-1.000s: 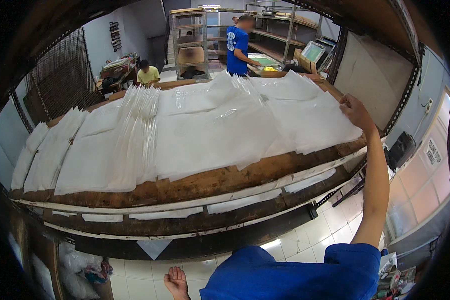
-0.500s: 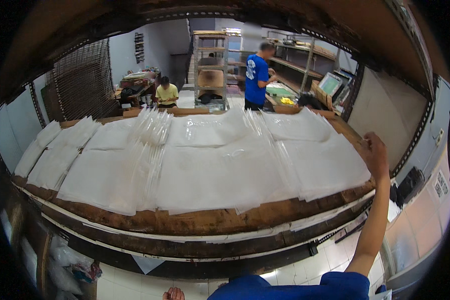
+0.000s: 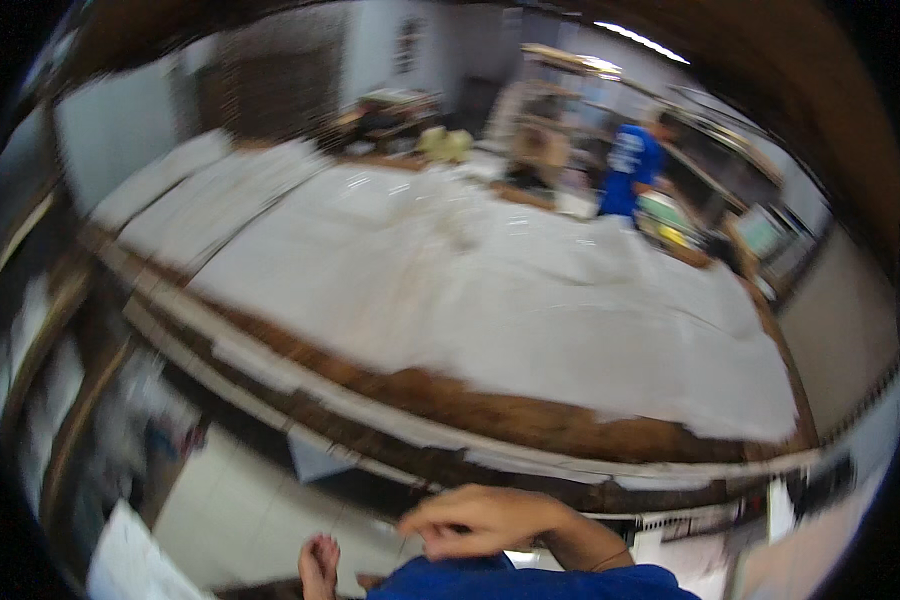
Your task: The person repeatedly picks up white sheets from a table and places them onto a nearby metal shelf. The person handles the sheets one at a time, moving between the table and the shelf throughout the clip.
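White, translucent plastic sheets or bags (image 3: 590, 310) lie in overlapping stacks across a wide brown wooden shelf (image 3: 420, 395). In front of my body, below the shelf's front edge, my right hand (image 3: 485, 520) is raised with loosely bent fingers and a gap beside the thumb. It holds nothing that I can see and is apart from the stacks. Lower and to its left, my left hand (image 3: 319, 567) points upward with loosely bent fingers, also with nothing visible in it. Motion blurs the picture, so sheet edges are hard to make out.
Dark beams frame the shelf above and at the sides. Bundled clear plastic (image 3: 140, 400) sits below left, near a white sheet-like thing (image 3: 135, 555). Beyond the shelf are a person in blue (image 3: 632, 170), a person in yellow (image 3: 444, 145) and storage racks (image 3: 540, 130).
My right hand has come away from the shelf's right end, down in front of my body. My left hand has risen slightly. The view has swung left and tilted.
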Demonstrator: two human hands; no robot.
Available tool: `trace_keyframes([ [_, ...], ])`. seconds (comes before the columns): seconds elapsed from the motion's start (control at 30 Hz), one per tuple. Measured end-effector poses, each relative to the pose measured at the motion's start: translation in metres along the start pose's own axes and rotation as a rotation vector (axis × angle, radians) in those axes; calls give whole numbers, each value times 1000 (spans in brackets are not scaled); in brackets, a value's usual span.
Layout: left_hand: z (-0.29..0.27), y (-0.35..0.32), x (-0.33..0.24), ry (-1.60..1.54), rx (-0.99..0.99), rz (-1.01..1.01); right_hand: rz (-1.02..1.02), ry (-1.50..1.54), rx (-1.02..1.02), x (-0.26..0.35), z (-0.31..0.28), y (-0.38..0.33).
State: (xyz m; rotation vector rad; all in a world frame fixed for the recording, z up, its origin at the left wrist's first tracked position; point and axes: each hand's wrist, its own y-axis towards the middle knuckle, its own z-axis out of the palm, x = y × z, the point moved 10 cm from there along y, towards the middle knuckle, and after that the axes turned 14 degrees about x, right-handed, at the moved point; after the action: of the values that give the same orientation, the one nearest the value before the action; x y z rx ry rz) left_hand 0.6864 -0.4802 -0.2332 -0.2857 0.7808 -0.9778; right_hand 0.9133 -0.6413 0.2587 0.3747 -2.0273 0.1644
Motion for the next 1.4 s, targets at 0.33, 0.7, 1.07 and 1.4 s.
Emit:
trace_keyframes([
  [0.33,50,-174,-150,275,-141,434,630,583,146,-312,204,92],
  [0.7,-19,-357,-225,426,-612,884,694,-126,546,-480,247,144],
  [1.07,-254,-523,-295,992,-1811,36,617,148,516,-457,279,212],
  [1.4,-228,-489,-335,1243,-1684,191,685,324,436,-415,285,179],
])
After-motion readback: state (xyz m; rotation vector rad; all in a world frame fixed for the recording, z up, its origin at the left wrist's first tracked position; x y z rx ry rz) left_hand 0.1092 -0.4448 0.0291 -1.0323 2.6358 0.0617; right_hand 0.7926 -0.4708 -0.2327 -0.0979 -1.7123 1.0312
